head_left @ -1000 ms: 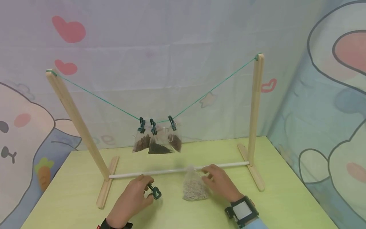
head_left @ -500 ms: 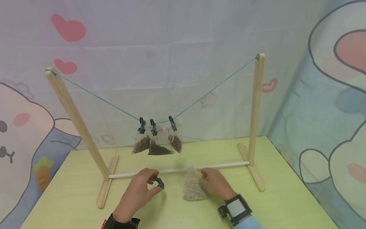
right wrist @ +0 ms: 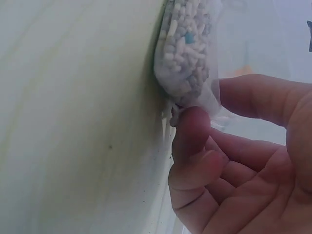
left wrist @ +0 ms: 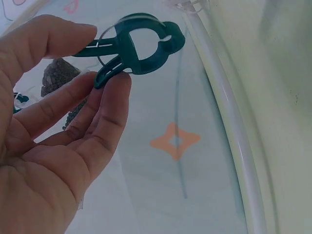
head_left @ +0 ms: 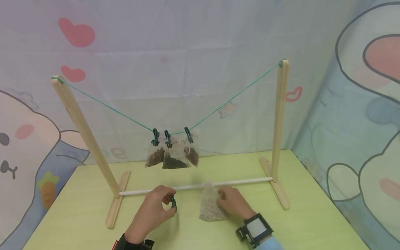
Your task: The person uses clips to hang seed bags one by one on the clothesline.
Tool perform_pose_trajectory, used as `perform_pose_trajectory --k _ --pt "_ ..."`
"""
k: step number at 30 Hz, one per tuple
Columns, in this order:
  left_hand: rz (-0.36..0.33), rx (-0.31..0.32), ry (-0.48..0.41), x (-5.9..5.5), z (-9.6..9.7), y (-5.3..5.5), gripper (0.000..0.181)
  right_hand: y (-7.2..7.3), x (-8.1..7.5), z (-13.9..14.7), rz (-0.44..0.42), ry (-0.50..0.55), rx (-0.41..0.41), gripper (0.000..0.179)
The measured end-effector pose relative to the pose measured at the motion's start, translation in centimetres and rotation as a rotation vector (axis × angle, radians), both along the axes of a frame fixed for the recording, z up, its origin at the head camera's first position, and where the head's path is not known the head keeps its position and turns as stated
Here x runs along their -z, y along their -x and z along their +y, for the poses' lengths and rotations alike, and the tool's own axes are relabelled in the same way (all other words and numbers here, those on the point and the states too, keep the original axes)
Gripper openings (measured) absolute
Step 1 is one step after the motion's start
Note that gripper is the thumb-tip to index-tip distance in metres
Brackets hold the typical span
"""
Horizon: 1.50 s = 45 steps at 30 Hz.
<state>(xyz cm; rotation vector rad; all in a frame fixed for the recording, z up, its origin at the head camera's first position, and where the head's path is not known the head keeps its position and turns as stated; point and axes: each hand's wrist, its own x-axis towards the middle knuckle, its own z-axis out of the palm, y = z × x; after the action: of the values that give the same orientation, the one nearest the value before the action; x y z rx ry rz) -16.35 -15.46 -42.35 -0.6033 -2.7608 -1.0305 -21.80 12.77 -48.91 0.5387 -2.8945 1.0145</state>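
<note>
A dark green plastic clip (left wrist: 141,46) is pinched by its two handles between the thumb and fingers of my left hand (head_left: 153,208); its rounded jaws look closed. To the right, a clear bag of pale pellets (head_left: 212,206) lies on the table. My right hand (head_left: 234,201) pinches the bag's right edge, with the thumb on one side and curled fingers on the other in the right wrist view. Behind the hands, three small clear bags with dark contents, among them a black-filled bag (head_left: 175,162), hang from a green string (head_left: 240,92) by green clips.
The string runs between a left wooden post (head_left: 84,132) and a right wooden post (head_left: 279,121), each on a wooden foot. A white rod (head_left: 250,181) joins them low over the yellow-green table (head_left: 78,208). A printed cloth (head_left: 187,62) forms the backdrop.
My left hand has moved slightly up and right, turning the clip. The right hand has shifted left from beside the bag and now grips its edge.
</note>
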Motion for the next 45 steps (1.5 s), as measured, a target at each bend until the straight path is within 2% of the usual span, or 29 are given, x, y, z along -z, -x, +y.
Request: perform_pose_trajectory --k 3,10,14,19,24,29,31,32,33,35,38,39,40,41,42,43,45 --pt "-0.018 0.008 0.001 -0.1 0.1 0.1 0.041 0.0 0.0 0.1 -0.013 -0.019 -0.003 0.006" --pt "-0.044 0.011 0.024 -0.7 0.1 0.0 0.044 -0.1 0.0 0.0 -0.030 -0.009 0.006 0.009" --pt "-0.013 0.014 0.025 -1.1 0.3 -0.3 0.046 -0.2 0.0 -0.2 -0.031 0.019 -0.001 0.017" --pt "0.058 0.007 0.018 -1.2 0.7 -0.8 0.043 -0.6 -0.2 -0.4 0.001 0.025 -0.014 0.018" --pt "0.148 0.010 -0.027 -1.4 1.2 -1.1 0.036 -1.2 -1.0 -0.2 0.078 0.055 -0.042 0.025" --pt "0.294 0.028 -0.135 -2.1 2.1 -0.9 0.029 -1.7 -1.9 0.4 0.180 0.096 -0.054 0.033" --pt "0.370 0.043 -0.173 -2.1 2.3 -0.5 0.026 -1.8 -2.3 0.7 0.209 0.120 -0.052 0.035" --pt "0.405 0.053 -0.186 -1.7 2.3 -0.1 0.025 -1.8 -2.5 0.8 0.227 0.129 -0.047 0.035" --pt "0.445 0.061 -0.191 -0.6 2.1 0.9 0.025 -1.8 -2.7 1.0 0.244 0.136 -0.043 0.035" --pt "0.521 0.067 -0.189 2.5 1.7 3.4 0.026 -1.8 -3.2 1.3 0.282 0.164 -0.033 0.032" --pt "0.623 0.060 -0.190 7.6 1.1 7.9 0.030 -1.7 -3.8 1.8 0.351 0.214 -0.021 0.028" --pt "0.657 0.058 -0.188 8.8 1.1 9.2 0.031 -1.6 -4.1 1.9 0.373 0.231 -0.021 0.027" --pt "0.685 0.059 -0.195 9.0 1.2 9.9 0.032 -1.6 -4.3 2.1 0.396 0.249 -0.021 0.026" --pt "0.709 0.078 -0.210 7.1 1.7 9.2 0.029 -1.5 -4.6 2.2 0.419 0.262 -0.023 0.026" --pt "0.731 0.082 -0.230 6.1 2.1 9.0 0.029 -1.5 -4.9 2.4 0.439 0.279 -0.029 0.026" --pt "0.767 0.085 -0.246 4.5 2.6 8.6 0.030 -1.4 -5.1 2.5 0.458 0.290 -0.035 0.026" --pt "0.809 0.100 -0.282 -0.8 3.8 6.0 0.026 -1.3 -5.7 2.8 0.494 0.303 -0.042 0.026"
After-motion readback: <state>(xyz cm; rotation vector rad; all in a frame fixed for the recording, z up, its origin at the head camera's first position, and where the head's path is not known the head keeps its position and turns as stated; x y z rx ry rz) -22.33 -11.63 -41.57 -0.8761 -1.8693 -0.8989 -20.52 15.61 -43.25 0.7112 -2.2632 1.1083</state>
